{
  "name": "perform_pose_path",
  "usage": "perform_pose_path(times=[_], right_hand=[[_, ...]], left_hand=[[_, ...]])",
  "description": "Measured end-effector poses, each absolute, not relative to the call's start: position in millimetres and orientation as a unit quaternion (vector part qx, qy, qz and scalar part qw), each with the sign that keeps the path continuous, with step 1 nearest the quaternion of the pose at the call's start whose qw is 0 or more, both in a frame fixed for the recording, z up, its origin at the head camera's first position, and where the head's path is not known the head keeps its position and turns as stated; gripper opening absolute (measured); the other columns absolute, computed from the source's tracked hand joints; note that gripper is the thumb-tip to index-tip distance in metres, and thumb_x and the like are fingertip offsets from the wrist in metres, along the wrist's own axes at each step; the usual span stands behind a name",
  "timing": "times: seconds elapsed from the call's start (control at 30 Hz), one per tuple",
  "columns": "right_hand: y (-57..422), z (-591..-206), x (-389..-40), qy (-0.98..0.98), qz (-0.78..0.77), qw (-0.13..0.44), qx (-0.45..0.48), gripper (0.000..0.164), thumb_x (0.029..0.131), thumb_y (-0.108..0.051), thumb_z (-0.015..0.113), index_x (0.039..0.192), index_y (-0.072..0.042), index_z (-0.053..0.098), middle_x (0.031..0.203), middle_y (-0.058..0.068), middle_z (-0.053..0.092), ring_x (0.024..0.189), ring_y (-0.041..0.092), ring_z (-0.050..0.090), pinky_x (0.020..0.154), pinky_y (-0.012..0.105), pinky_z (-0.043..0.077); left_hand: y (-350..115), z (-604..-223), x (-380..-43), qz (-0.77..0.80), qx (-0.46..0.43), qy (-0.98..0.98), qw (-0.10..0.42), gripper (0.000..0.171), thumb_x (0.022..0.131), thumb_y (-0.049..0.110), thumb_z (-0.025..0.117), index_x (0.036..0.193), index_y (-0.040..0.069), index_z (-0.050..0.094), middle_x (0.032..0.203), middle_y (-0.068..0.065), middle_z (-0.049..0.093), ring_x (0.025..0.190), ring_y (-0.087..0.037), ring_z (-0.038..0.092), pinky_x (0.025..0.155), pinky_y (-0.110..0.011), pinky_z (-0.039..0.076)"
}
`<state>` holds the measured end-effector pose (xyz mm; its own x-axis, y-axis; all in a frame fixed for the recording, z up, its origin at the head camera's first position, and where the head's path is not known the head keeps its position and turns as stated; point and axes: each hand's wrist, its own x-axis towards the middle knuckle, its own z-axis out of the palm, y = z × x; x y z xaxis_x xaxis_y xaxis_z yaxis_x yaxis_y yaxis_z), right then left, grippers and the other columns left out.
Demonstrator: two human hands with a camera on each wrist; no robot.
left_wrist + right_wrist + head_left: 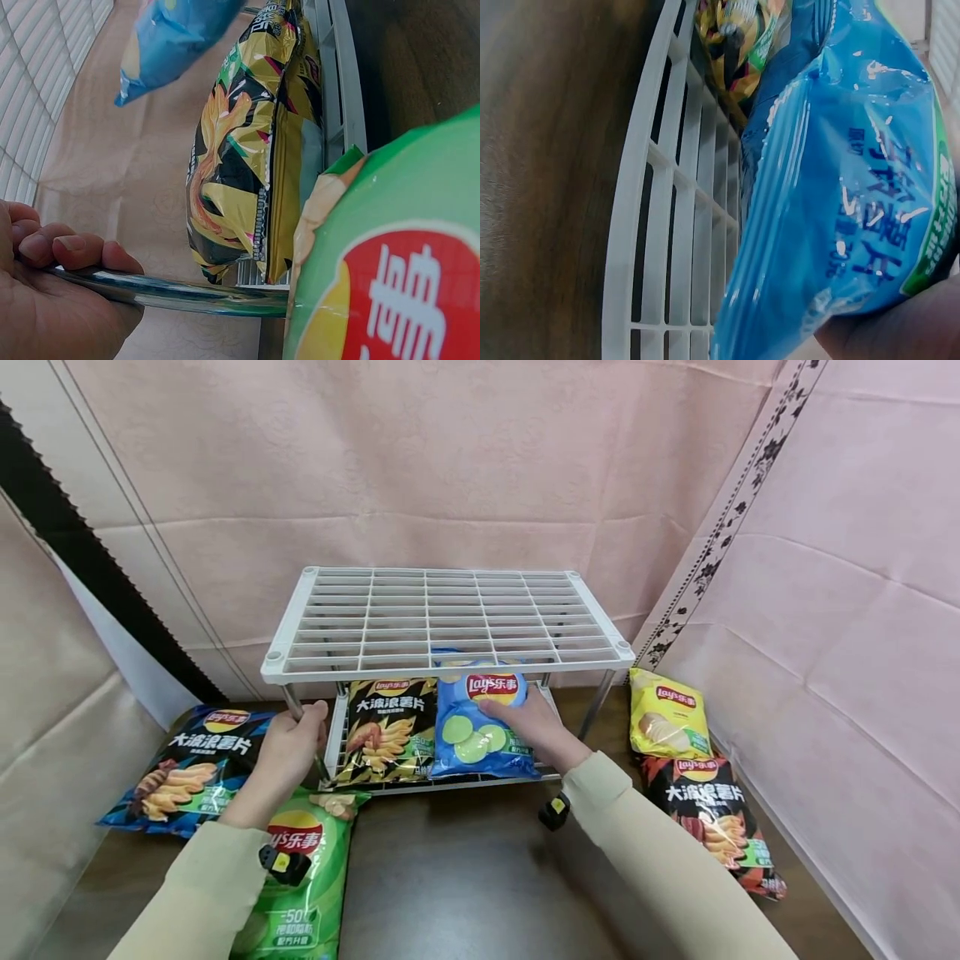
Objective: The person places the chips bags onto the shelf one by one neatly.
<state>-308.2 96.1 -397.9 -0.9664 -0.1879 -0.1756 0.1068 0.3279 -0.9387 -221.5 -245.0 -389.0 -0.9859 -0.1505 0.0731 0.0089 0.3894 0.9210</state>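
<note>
Blue chip bag (474, 727): gripped by the right hand (536, 727) at its right-hand side. Thumb lies on the printed front, beside the lime slices; the other fingers pass behind the bag and are hidden. Bag is upright, front toward the person, between the two levels of a white rack (450, 673). Cannot tell whether its bottom edge touches the lower shelf (622, 247).

Left of the right thumb, just beside the blue bag: black-and-gold chip bag (386, 735), upright on the lower shelf. Left hand (288, 743): fingers curled round the front left metal leg (202, 296), below the corner of the top shelf.

Green chip bag (307, 885) lies just below the left fingers, toward the person, partly covered by the left sleeve (202, 893). Black-and-blue chip bag (198, 768) is to the left of those same fingers, on the dark table (427, 868).

Well apart, right of the right fingers: yellow chip bag (667, 714), with a red-and-black chip bag (708, 814) on its near side. Farthest, beyond both hands and rack: pink cloth (450, 460).
</note>
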Motion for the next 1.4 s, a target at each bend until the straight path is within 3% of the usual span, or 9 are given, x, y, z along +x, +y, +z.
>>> perform_pose_path(times=[0.3, 0.47, 0.67, 0.8, 0.87, 1.07, 1.4], right_hand=[[83, -406, -321, 0.797, -0.586, 0.138, -0.053, 0.077, 0.079, -0.056, 0.074, 0.137, -0.024, 0.035, 0.110, 0.008, 0.061, 0.093, 0.030, 0.066, 0.070, 0.040, 0.055], [75, -416, -328, 0.805, -0.578, 0.109, -0.071, 0.074, 0.081, -0.052, 0.074, 0.136, -0.020, 0.036, 0.111, 0.006, 0.059, 0.095, 0.025, 0.064, 0.075, 0.038, 0.053], [66, -429, -323, 0.851, -0.518, 0.042, -0.076, 0.086, 0.083, -0.051, 0.072, 0.144, -0.011, 0.026, 0.122, 0.011, 0.045, 0.100, 0.024, 0.054, 0.080, 0.040, 0.049], [62, -436, -320, 0.885, -0.459, 0.019, -0.076, 0.101, 0.082, -0.058, 0.068, 0.152, -0.013, 0.011, 0.139, 0.016, 0.030, 0.107, 0.027, 0.048, 0.087, 0.043, 0.047], [59, -437, -317, 0.896, -0.435, 0.023, -0.080, 0.104, 0.082, -0.061, 0.066, 0.154, -0.016, 0.007, 0.143, 0.019, 0.023, 0.106, 0.029, 0.048, 0.086, 0.043, 0.047], [50, -434, -311, 0.901, -0.420, 0.050, -0.101, 0.099, 0.083, -0.063, 0.063, 0.155, -0.015, 0.016, 0.142, 0.023, 0.023, 0.099, 0.029, 0.049, 0.075, 0.037, 0.050], [43, -442, -309, 0.908, -0.404, 0.058, -0.090, 0.097, 0.084, -0.069, 0.056, 0.156, -0.023, 0.010, 0.151, 0.026, 0.017, 0.127, 0.041, 0.036, 0.087, 0.052, 0.045]], left_hand=[[-243, -389, -222, -0.547, 0.051, -0.833, 0.071, 0.064, 0.099, 0.058, 0.033, 0.066, 0.004, 0.042, 0.054, -0.003, 0.033, 0.046, -0.022, 0.027, 0.044, -0.036, 0.026], [-244, -388, -222, -0.543, 0.050, -0.835, 0.069, 0.066, 0.099, 0.059, 0.032, 0.067, 0.003, 0.042, 0.054, -0.004, 0.034, 0.045, -0.021, 0.027, 0.043, -0.036, 0.026], [-244, -389, -222, -0.538, 0.050, -0.839, 0.071, 0.066, 0.100, 0.058, 0.032, 0.066, 0.002, 0.043, 0.054, -0.004, 0.036, 0.044, -0.021, 0.027, 0.042, -0.037, 0.026], [-244, -389, -222, -0.536, 0.049, -0.839, 0.072, 0.066, 0.100, 0.057, 0.032, 0.067, 0.001, 0.043, 0.054, -0.005, 0.037, 0.044, -0.022, 0.028, 0.041, -0.036, 0.026], [-243, -388, -223, -0.536, 0.050, -0.839, 0.073, 0.066, 0.100, 0.057, 0.032, 0.067, 0.001, 0.043, 0.055, -0.005, 0.037, 0.045, -0.022, 0.029, 0.041, -0.036, 0.026], [-243, -388, -224, -0.541, 0.053, -0.837, 0.064, 0.066, 0.099, 0.058, 0.032, 0.067, 0.002, 0.043, 0.053, -0.003, 0.035, 0.044, -0.021, 0.029, 0.041, -0.035, 0.026], [-245, -387, -222, -0.550, 0.052, -0.831, 0.056, 0.066, 0.099, 0.060, 0.032, 0.069, 0.002, 0.043, 0.053, -0.002, 0.035, 0.042, -0.019, 0.028, 0.040, -0.035, 0.026]])
